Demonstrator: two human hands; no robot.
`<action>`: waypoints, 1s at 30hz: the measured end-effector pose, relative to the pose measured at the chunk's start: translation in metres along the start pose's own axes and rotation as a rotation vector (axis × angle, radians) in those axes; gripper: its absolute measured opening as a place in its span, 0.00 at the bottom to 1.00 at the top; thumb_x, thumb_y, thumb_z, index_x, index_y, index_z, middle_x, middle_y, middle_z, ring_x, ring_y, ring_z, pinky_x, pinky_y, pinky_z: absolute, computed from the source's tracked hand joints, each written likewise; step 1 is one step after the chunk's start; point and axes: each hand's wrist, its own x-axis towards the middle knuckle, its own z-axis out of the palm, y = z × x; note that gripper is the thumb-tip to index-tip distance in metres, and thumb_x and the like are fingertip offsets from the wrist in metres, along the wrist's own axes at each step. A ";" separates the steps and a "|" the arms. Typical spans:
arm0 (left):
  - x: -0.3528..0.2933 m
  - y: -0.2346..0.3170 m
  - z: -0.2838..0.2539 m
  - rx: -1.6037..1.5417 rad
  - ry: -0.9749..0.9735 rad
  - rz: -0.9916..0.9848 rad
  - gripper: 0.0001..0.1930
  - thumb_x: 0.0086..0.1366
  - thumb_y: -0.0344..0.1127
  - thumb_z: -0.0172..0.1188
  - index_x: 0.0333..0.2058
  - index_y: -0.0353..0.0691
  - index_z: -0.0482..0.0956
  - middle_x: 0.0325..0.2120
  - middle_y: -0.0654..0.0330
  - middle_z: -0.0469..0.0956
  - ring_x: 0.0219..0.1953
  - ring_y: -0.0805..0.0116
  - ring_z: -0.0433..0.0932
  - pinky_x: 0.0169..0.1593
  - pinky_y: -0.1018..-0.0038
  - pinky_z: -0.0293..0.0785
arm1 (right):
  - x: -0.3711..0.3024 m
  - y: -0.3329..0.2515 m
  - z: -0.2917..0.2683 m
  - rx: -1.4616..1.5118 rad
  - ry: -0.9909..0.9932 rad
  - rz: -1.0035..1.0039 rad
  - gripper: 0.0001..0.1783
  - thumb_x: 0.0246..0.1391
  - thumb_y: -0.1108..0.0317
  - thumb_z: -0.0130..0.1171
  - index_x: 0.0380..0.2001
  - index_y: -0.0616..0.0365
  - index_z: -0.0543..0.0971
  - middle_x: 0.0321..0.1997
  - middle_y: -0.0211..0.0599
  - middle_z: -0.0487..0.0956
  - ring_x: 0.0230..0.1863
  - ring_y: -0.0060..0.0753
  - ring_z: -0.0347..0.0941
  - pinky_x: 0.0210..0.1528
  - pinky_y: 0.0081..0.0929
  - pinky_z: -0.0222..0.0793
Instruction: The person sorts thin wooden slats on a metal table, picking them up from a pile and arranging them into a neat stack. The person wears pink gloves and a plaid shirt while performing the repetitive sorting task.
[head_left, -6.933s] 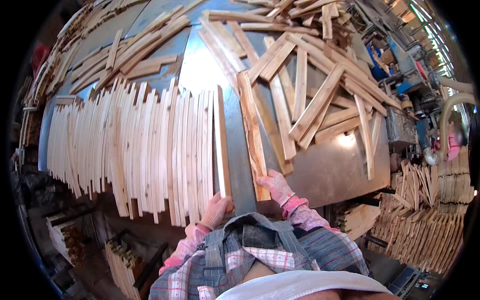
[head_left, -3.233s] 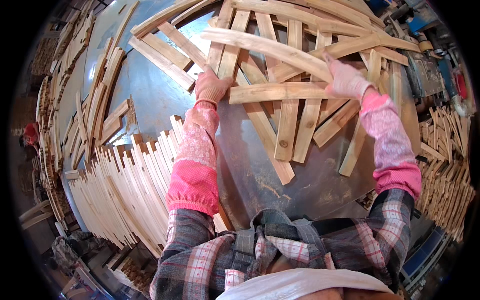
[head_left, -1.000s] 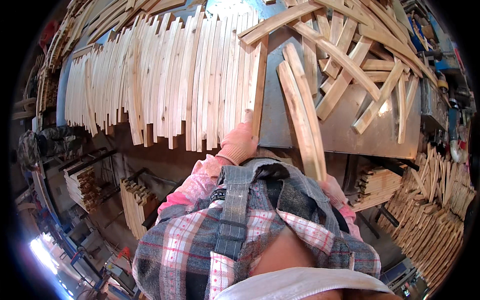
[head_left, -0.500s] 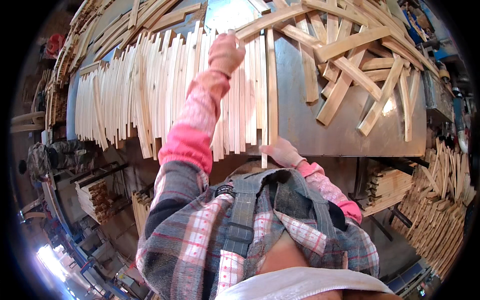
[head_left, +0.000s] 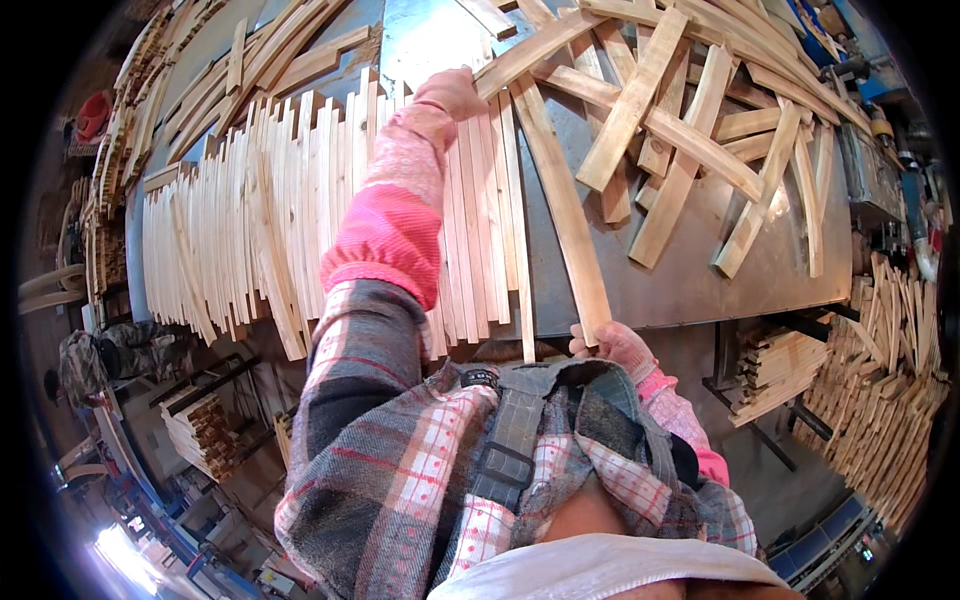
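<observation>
My left hand (head_left: 452,95) reaches over the far part of a row of pale wooden strips (head_left: 340,190). Its fingers look curled at the near end of a slanting wooden strip (head_left: 535,52), though the back of the hand partly hides the grip. Close to my body, my right hand (head_left: 620,348) is closed round the near end of another wooden strip (head_left: 562,205). That strip tilts away to the far left, apart from the row's right edge. Both sleeves have pink cuffs.
A loose heap of crossed strips (head_left: 700,135) covers the far right of the metal table (head_left: 690,290). More strips (head_left: 270,60) lie at the far left. Stacked wood (head_left: 785,365) stands below the table's right side, with another stack (head_left: 200,435) at lower left.
My right hand has swung its strip's near end to the right, away from the row. In the heap, one strip has turned to a steeper slant. The whole view has shifted slightly.
</observation>
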 end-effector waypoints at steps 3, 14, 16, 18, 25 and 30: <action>-0.018 -0.013 -0.020 -0.564 0.027 0.052 0.21 0.56 0.49 0.69 0.37 0.34 0.84 0.26 0.58 0.80 0.30 0.65 0.79 0.38 0.66 0.77 | -0.016 -0.011 0.013 0.027 0.024 -0.062 0.26 0.58 0.67 0.58 0.57 0.71 0.72 0.42 0.46 0.81 0.37 0.36 0.78 0.41 0.29 0.76; -0.181 -0.079 -0.063 -0.920 0.292 -0.044 0.28 0.51 0.37 0.66 0.50 0.28 0.80 0.33 0.59 0.80 0.34 0.71 0.78 0.40 0.75 0.77 | -0.014 -0.034 0.012 -0.127 -0.055 -0.088 0.23 0.56 0.70 0.54 0.55 0.66 0.75 0.43 0.44 0.82 0.39 0.39 0.80 0.45 0.36 0.79; -0.213 -0.089 -0.094 -0.829 0.359 0.062 0.34 0.49 0.36 0.64 0.56 0.26 0.77 0.41 0.56 0.81 0.41 0.69 0.79 0.47 0.74 0.76 | 0.008 -0.044 -0.002 -0.280 -0.022 -0.121 0.20 0.58 0.68 0.55 0.53 0.65 0.76 0.42 0.44 0.82 0.37 0.39 0.80 0.43 0.36 0.79; -0.241 -0.104 -0.117 -0.846 0.427 0.075 0.36 0.47 0.35 0.63 0.57 0.24 0.76 0.45 0.54 0.81 0.47 0.66 0.79 0.51 0.73 0.75 | 0.024 -0.058 0.019 -0.387 0.087 -0.224 0.25 0.56 0.63 0.61 0.53 0.66 0.74 0.41 0.42 0.81 0.35 0.37 0.78 0.40 0.37 0.78; -0.261 -0.129 -0.104 -1.315 0.386 0.300 0.43 0.52 0.55 0.63 0.58 0.24 0.74 0.28 0.56 0.79 0.26 0.69 0.76 0.30 0.74 0.73 | -0.028 -0.054 0.032 -0.257 -0.266 -0.600 0.30 0.53 0.60 0.66 0.55 0.66 0.73 0.39 0.42 0.80 0.33 0.36 0.77 0.38 0.33 0.76; -0.246 -0.093 -0.030 -1.543 0.311 0.330 0.51 0.50 0.66 0.63 0.58 0.21 0.72 0.23 0.62 0.68 0.19 0.73 0.64 0.20 0.76 0.58 | -0.079 -0.092 -0.001 -0.032 0.013 -0.927 0.21 0.60 0.63 0.63 0.54 0.61 0.76 0.45 0.38 0.81 0.39 0.35 0.80 0.39 0.35 0.76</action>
